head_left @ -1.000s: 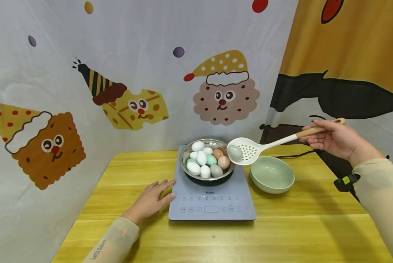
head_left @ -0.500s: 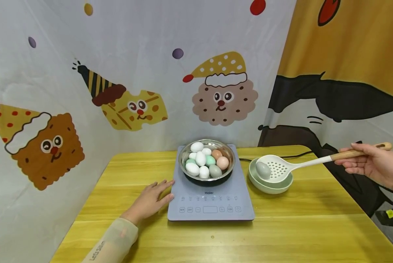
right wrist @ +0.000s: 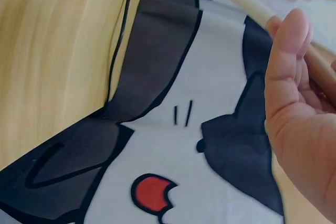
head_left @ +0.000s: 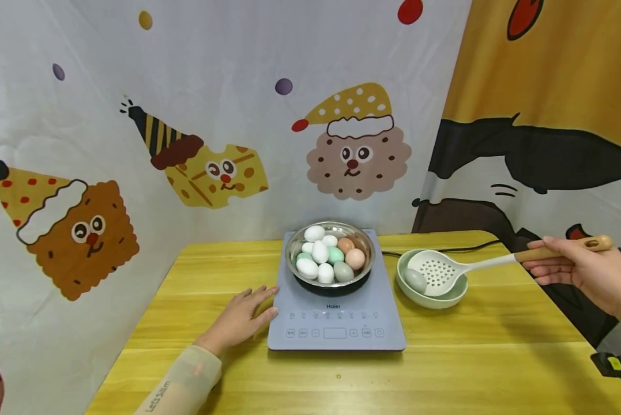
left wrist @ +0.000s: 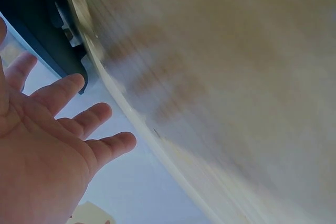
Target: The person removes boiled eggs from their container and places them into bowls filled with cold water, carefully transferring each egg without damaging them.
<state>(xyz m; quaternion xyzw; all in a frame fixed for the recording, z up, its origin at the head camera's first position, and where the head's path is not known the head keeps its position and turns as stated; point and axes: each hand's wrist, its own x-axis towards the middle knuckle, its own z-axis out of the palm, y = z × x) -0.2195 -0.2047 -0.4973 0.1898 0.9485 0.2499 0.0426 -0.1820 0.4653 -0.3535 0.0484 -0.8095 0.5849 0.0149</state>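
In the head view my right hand (head_left: pixel 582 271) grips the wooden handle of a white slotted skimmer (head_left: pixel 440 271). Its perforated head lies tilted inside a pale green bowl (head_left: pixel 421 301), with one grey-green egg (head_left: pixel 415 280) at the left side of the head; whether that egg touches the bowl is hard to tell. My left hand (head_left: pixel 237 320) has its fingers spread, fingertips at the left edge of a grey-blue induction cooker (head_left: pixel 336 317). On the cooker stands a steel pan (head_left: pixel 292 266) with several white, brown, mint and grey-green eggs (head_left: pixel 320 252). The right wrist view shows the handle (right wrist: pixel 320 69) between thumb and fingers.
A wooden table (head_left: pixel 237 380) carries everything. Behind the bowl a black cord (head_left: pixel 471 248) runs along the table. A printed cloth (head_left: pixel 284 173) hangs at the table's back and left, and a darker patterned one (head_left: pixel 549 155) at the right.
My right hand has moved right and down, carrying the skimmer and egg from beside the pan over to the green bowl, then lowering the head into it. My left hand has stayed put.
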